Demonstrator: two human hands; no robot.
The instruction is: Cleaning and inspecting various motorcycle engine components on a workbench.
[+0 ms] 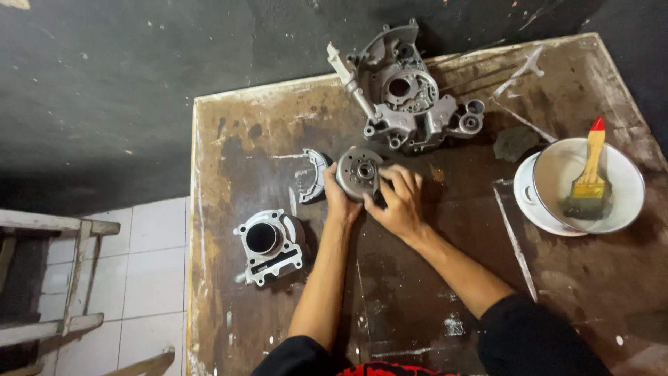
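Both hands meet on a round metal rotor (360, 172) that lies near the middle of the dark, stained worktop (431, 278). The left hand (340, 198) holds the rotor at its left edge, and the right hand (398, 202) lies with its fingers over the right edge. Just left of the rotor lies a small curved metal piece (313, 174). Further left of the rotor and nearer to the person stands a grey engine cylinder (268, 245). Behind the rotor rests a large grey crankcase (407, 94). Well to the right of the rotor stands a white bowl (612, 167) on a white plate (532, 205), with a paintbrush (591, 177) inside the bowl.
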